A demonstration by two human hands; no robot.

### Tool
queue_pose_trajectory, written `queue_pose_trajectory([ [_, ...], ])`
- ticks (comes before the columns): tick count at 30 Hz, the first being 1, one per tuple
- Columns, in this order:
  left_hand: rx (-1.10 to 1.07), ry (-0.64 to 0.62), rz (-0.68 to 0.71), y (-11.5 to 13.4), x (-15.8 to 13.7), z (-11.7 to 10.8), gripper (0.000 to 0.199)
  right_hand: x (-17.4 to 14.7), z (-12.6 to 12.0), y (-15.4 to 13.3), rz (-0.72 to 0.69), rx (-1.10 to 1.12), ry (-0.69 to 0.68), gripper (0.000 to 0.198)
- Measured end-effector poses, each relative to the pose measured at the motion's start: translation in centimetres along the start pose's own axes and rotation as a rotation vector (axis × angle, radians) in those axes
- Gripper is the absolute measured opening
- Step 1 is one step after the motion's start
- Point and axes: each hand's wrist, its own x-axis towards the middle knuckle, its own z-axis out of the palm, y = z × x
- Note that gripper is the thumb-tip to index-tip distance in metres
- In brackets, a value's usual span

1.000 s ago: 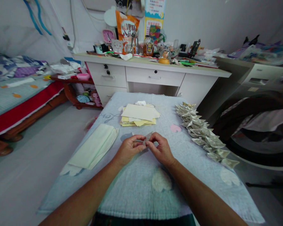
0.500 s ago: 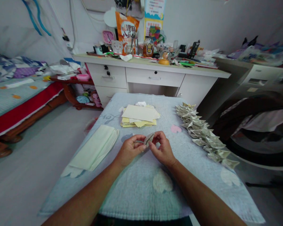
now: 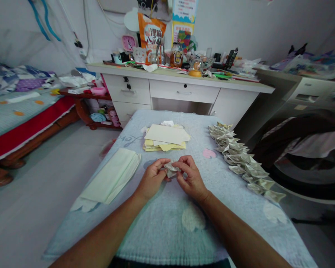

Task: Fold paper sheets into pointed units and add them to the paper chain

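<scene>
A small folded paper piece point(image 3: 172, 169), greyish white, sits between my two hands above the middle of the cloth-covered table. My left hand point(image 3: 154, 174) pinches its left side between thumb and fingers. My right hand point(image 3: 190, 176) is closed at its right side, with fingertips on the upper edge of the paper. Beyond my hands lies a stack of cream and yellow paper sheets point(image 3: 166, 134). To the left are pale green folded sheets point(image 3: 111, 175). Along the right side runs a long row of pointed folded paper pieces point(image 3: 240, 158).
The light blue tablecloth point(image 3: 156, 230) covers the table. Behind it stands a white desk point(image 3: 181, 91) cluttered with jars, a snack bag point(image 3: 151, 37) and a pink clock point(image 3: 128, 43). A washing machine point(image 3: 304, 100) is at the right, a bed point(image 3: 25, 108) at the left.
The folded paper has turned from a slanted, narrow shape to a wider, flatter one. My right fingers have shifted over its upper edge, while my left hand still grips it.
</scene>
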Motion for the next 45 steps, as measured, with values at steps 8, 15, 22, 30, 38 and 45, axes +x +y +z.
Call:
queue_pose_trajectory([
  [8,-0.264,-0.046,-0.081,1.2,-0.7,-0.3,0.043,0.0,-0.2,-0.2,-0.074,-0.077,-0.060,0.043],
  [15,-0.151,-0.031,-0.034,0.3,-0.2,-0.2,0.055,0.1,-0.5,-0.6,0.058,0.052,0.000,0.045],
  [22,-0.034,-0.110,-0.011,-0.2,-0.2,-0.4,0.038,0.3,0.0,0.5,0.446,0.352,-0.030,0.022],
  [30,0.225,-0.145,0.030,-0.2,-0.4,-0.4,0.026,0.5,-0.2,0.1,0.458,0.442,-0.040,0.027],
  [38,0.357,-0.126,0.039,0.0,-0.5,-0.4,0.023,0.4,0.1,0.0,0.480,0.578,-0.063,0.031],
  [45,0.406,-0.081,0.034,0.1,-0.5,-0.4,0.026,0.3,0.1,0.2,0.476,0.528,-0.090,0.030],
])
